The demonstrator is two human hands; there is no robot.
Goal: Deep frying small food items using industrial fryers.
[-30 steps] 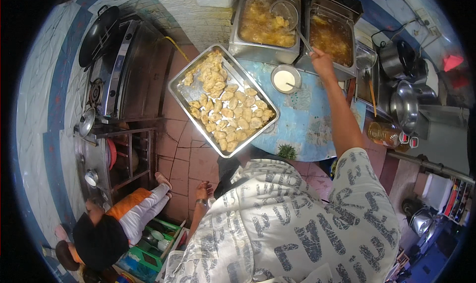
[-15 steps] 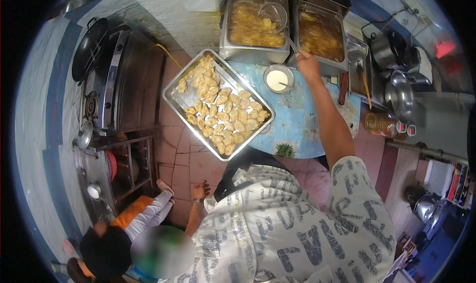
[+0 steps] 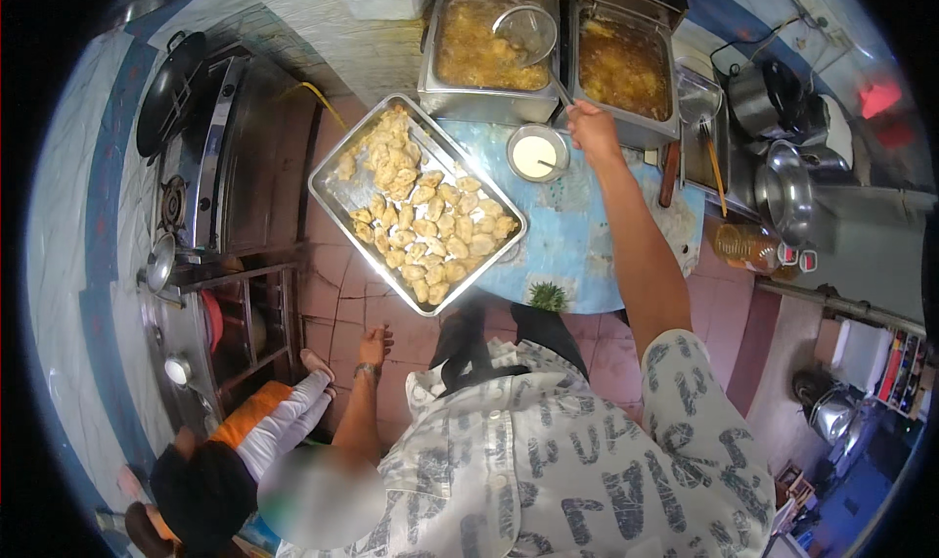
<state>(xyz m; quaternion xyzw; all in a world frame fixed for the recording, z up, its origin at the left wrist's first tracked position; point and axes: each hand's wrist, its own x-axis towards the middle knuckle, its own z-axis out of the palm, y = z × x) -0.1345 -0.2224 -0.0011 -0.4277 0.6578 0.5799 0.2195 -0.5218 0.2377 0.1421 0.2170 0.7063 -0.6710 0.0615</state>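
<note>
shiny metal tray [image 3: 333, 181] and fryer tubs [image 3: 430, 89], glossy blue tabletop [image 3: 577, 235], matt printed cloth shirt [image 3: 587, 460].

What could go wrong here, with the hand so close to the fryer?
The right hand holds a skimmer over the left fryer vat, so hot oil may splash the bare forearm. The tray of pieces overhangs the blue table edge and might tip. A person sitting below could be hit.

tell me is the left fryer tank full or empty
Full: the left fryer tank holds golden pieces in oil, with the right hand's wire skimmer over it.
</note>
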